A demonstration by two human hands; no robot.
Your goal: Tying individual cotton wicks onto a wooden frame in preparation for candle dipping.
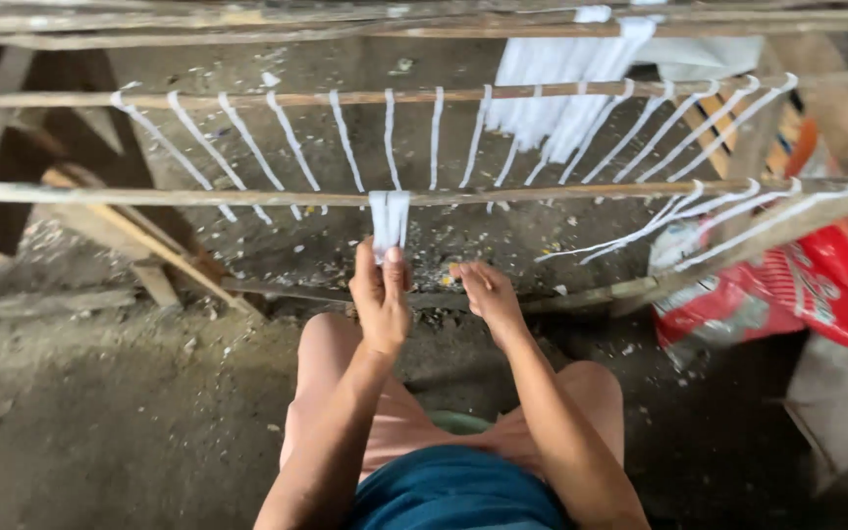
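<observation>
- Teal shirt [455,491] and bare knees nearest.
- Left hand [381,299] pinches the white strip [389,221] hanging off the near wooden rail [149,194].
- Right hand [488,294] hovers beside it, fingers loosely curled — holding nothing I can make out.
- Red sack [817,294] at right.

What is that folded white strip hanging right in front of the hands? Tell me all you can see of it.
The white strip is a flat band, soft like cloth or fibre, draped over the nearer wooden pole so that two layers hang straight down side by side. It is wider than the thin white strands slanting between the poles. The left hand pinches its lower end between the fingertips; the right hand is apart from it.
</observation>
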